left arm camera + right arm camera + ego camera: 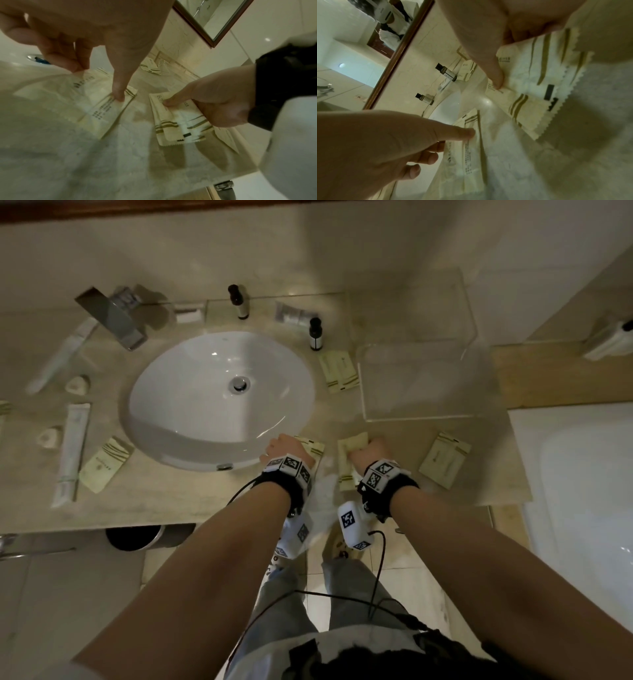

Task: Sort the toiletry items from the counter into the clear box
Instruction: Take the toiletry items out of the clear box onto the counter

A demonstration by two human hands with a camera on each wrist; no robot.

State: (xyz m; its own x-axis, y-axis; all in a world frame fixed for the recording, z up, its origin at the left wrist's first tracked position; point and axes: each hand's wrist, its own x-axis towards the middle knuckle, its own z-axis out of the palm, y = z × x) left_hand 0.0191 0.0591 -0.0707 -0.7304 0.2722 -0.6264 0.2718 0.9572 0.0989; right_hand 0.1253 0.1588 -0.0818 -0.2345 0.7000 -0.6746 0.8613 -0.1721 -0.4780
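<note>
Your left hand (286, 448) pinched a cream packet (96, 100) at the sink's (219, 398) front rim, thumb and fingers closed on its edges. Your right hand (371, 453) gripped a small stack of packets (178, 125) just beside it, thumb pressed on top. The clear box (424, 381) stood beyond your right hand, with nothing between. Around you lay another packet (445, 462) to the right, two packets (339, 371) beside the box, two dark bottles (315, 333) behind the sink, and tubes (72, 450) on the left.

Clear box (472, 412) top — open, unobstructed
</note>
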